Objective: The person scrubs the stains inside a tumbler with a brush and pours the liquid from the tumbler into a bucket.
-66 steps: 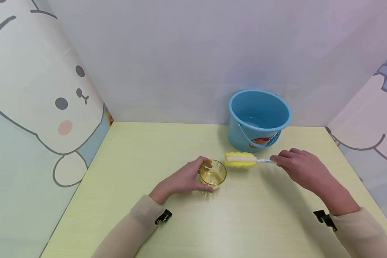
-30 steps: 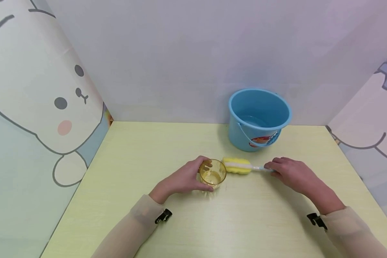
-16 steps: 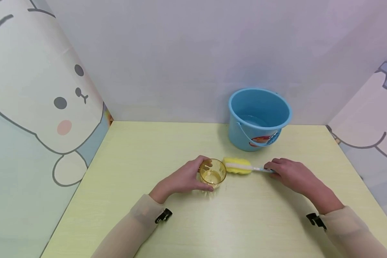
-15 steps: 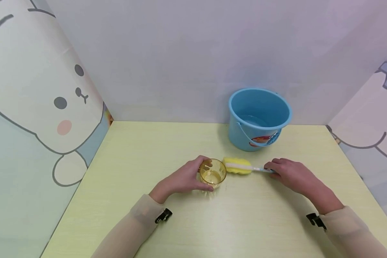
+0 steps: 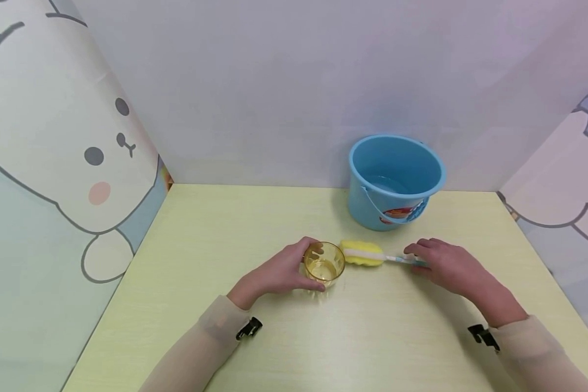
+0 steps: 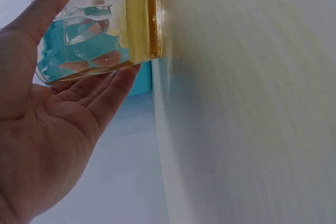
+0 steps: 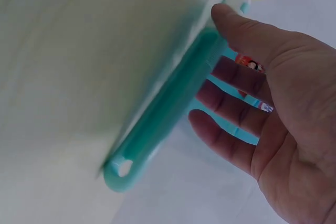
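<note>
My left hand (image 5: pixel 286 268) holds an amber-tinted glass (image 5: pixel 324 262) around its side, thumb on the near side. The glass stands upright on the table, and its faceted wall shows in the left wrist view. Just right of it lies a sponge cup brush with a yellow-and-white head (image 5: pixel 362 253). Its teal handle (image 7: pixel 163 111) runs along the tabletop toward my right hand (image 5: pixel 446 267). The fingers of that hand are loosely spread beside the handle, with the thumb (image 7: pixel 236 27) right at the neck end and a gap between the palm and the grip.
A light blue bucket (image 5: pixel 397 166) with its handle hanging down stands behind the brush, near the back wall (image 5: pixel 274 109). Cartoon-printed panels (image 5: pixel 39 136) border the pale yellow table (image 5: pixel 215 218) on the left and right.
The right hand lowered the sponge brush from above the table and laid it down beside the glass, then its fingers loosened from the handle. The left hand has kept holding the glass in place.
</note>
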Tool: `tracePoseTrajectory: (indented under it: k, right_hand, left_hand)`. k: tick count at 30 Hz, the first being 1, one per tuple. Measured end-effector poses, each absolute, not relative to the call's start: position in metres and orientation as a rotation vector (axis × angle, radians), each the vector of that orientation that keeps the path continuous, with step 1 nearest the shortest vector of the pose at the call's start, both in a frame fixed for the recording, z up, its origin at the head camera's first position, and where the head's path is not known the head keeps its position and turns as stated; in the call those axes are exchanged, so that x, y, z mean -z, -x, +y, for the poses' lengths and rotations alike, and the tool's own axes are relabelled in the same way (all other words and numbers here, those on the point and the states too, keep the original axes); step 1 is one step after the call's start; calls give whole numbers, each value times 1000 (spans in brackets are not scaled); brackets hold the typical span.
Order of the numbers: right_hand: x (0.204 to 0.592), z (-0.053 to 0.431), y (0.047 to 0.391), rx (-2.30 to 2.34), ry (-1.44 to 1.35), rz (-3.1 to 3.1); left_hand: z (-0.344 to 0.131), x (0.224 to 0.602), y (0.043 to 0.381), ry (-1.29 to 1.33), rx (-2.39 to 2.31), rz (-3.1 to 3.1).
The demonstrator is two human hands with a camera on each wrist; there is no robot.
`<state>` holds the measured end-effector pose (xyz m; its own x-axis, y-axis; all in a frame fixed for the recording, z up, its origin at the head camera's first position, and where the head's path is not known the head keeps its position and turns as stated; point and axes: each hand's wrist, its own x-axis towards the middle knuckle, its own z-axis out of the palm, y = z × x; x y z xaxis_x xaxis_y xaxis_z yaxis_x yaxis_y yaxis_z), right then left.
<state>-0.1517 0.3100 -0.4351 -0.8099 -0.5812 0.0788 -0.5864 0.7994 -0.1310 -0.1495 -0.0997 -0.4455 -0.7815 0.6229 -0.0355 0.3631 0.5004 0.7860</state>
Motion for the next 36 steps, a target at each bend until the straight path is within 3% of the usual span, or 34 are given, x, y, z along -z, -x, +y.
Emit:
tracePoseTrajectory:
  k: [36]
  right_hand:
    - [339, 326, 198, -716, -267, -2754]
  left_hand:
    - [-99, 446, 149, -808, -1166, 2431]
